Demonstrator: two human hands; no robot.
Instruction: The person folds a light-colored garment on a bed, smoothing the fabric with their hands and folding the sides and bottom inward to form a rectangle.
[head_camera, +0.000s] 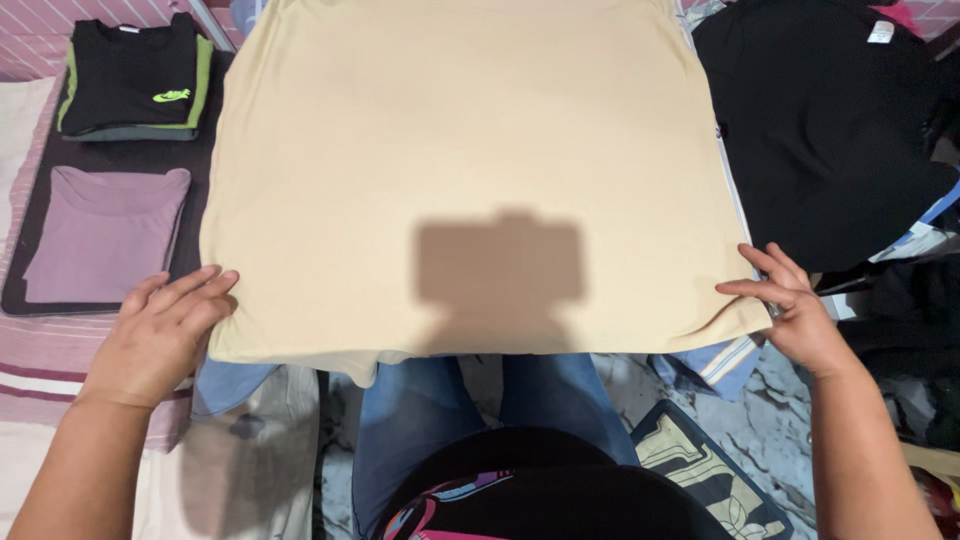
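Left hand (160, 335) lies flat, fingers extended and unclenched, tips on the near-left corner of the beige shirt (470, 170); the shirt runs right and away from it, spread flat, long axis pointing away from the body. Right hand (795, 310) pinches the near-right hem edge between its fingers. Both hands sit equally close, one per near corner.

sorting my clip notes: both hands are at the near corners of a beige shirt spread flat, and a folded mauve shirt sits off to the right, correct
Not quite. The head view shows the folded mauve shirt off to the left, below a folded black shirt, not to the right. The rest holds: the left hand and right hand are at the near corners of the beige shirt, which is spread flat.
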